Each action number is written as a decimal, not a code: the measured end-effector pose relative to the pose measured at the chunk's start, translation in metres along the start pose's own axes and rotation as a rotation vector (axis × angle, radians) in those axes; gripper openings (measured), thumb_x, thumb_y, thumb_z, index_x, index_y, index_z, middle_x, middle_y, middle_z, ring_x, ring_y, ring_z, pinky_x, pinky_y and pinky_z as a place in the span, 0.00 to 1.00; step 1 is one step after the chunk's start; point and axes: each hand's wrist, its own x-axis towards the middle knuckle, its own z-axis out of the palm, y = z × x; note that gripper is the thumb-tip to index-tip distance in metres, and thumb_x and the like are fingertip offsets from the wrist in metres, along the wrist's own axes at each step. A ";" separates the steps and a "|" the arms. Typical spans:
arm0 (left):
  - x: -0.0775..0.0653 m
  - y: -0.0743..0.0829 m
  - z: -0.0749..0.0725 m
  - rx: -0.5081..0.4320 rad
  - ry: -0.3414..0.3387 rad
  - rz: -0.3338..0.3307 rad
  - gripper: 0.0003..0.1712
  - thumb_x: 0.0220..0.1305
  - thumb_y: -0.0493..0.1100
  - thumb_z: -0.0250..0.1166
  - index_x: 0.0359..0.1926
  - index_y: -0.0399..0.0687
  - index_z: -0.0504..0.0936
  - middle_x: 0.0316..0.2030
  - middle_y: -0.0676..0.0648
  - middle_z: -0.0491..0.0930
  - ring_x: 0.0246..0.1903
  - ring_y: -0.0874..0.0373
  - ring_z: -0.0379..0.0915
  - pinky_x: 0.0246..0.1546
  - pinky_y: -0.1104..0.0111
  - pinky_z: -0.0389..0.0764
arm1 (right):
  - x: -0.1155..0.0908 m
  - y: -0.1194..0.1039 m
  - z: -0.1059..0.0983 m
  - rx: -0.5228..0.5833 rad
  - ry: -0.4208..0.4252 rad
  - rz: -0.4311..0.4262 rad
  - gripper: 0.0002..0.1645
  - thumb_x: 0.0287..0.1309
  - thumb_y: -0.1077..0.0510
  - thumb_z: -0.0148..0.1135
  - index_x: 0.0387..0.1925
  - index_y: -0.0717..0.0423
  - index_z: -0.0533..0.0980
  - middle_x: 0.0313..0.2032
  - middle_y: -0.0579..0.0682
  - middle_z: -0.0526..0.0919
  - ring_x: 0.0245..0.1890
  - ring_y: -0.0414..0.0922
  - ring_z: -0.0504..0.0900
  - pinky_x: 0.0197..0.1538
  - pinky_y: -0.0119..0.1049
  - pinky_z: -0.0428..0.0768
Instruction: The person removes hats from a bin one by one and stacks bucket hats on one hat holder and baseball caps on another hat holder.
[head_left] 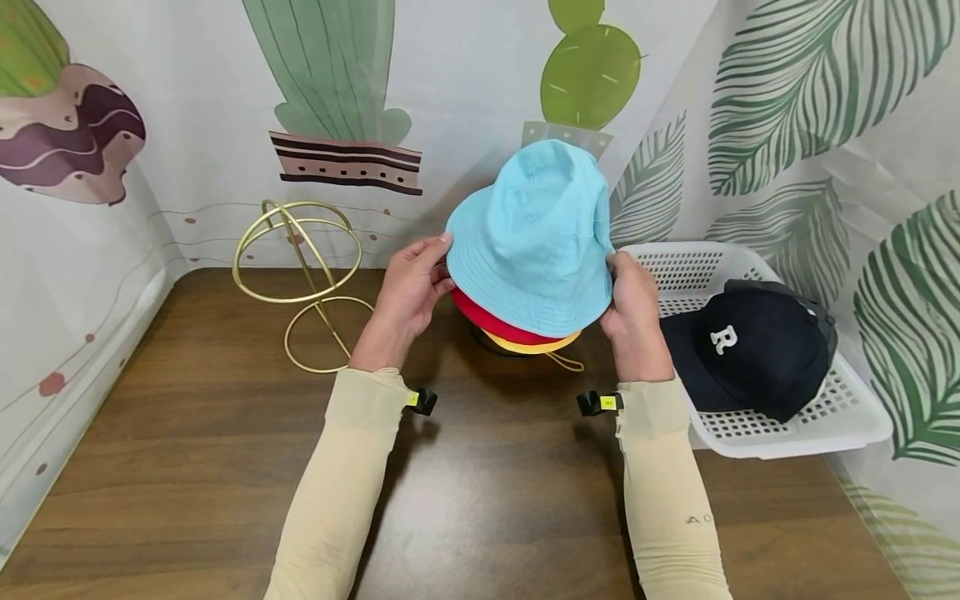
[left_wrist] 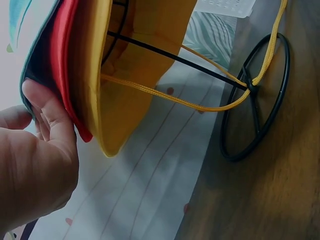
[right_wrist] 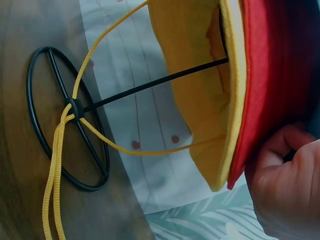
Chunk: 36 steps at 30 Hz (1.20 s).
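A light blue bucket hat tops a stack, with a red hat and a yellow hat under it. My left hand pinches the blue brim on its left side, thumb on top. On the opposite side my right hand grips the same brim. In the left wrist view, the fingers of that hand lie between the blue brim and the red brim. The stack sits on a black wire stand, whose round base rests on the table. A yellow cord hangs from the yellow hat.
A gold wire stand holds no hat at the left rear of the wooden table. At the right, a white plastic basket contains a black cap with a white letter R. Patterned cloth hangs behind.
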 end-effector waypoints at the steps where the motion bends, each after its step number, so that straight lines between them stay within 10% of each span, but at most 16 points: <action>1: 0.000 -0.001 0.000 0.008 0.002 -0.004 0.08 0.78 0.46 0.65 0.46 0.45 0.85 0.35 0.49 0.81 0.29 0.60 0.77 0.31 0.74 0.80 | 0.000 0.000 0.000 -0.008 0.005 -0.001 0.07 0.72 0.65 0.52 0.34 0.63 0.70 0.42 0.52 0.72 0.46 0.46 0.74 0.55 0.36 0.76; 16: 0.007 -0.014 -0.008 0.074 0.038 -0.069 0.08 0.77 0.43 0.66 0.43 0.42 0.84 0.32 0.51 0.80 0.29 0.60 0.73 0.28 0.75 0.74 | 0.007 0.008 -0.008 -0.050 0.013 0.053 0.10 0.72 0.66 0.52 0.31 0.59 0.67 0.42 0.49 0.70 0.46 0.45 0.72 0.57 0.36 0.74; 23: 0.011 -0.022 -0.015 0.073 0.029 -0.136 0.09 0.78 0.44 0.64 0.46 0.41 0.82 0.31 0.51 0.79 0.30 0.61 0.73 0.29 0.75 0.75 | 0.011 0.012 -0.013 -0.104 0.056 0.054 0.20 0.69 0.66 0.56 0.19 0.54 0.66 0.17 0.43 0.62 0.19 0.41 0.69 0.34 0.31 0.77; 36: 0.014 -0.028 -0.018 0.078 0.013 -0.151 0.09 0.79 0.43 0.63 0.45 0.41 0.82 0.29 0.51 0.81 0.28 0.61 0.75 0.28 0.75 0.75 | 0.009 0.020 -0.012 -0.174 0.051 0.067 0.23 0.68 0.64 0.57 0.17 0.51 0.64 0.14 0.42 0.63 0.11 0.38 0.63 0.14 0.29 0.60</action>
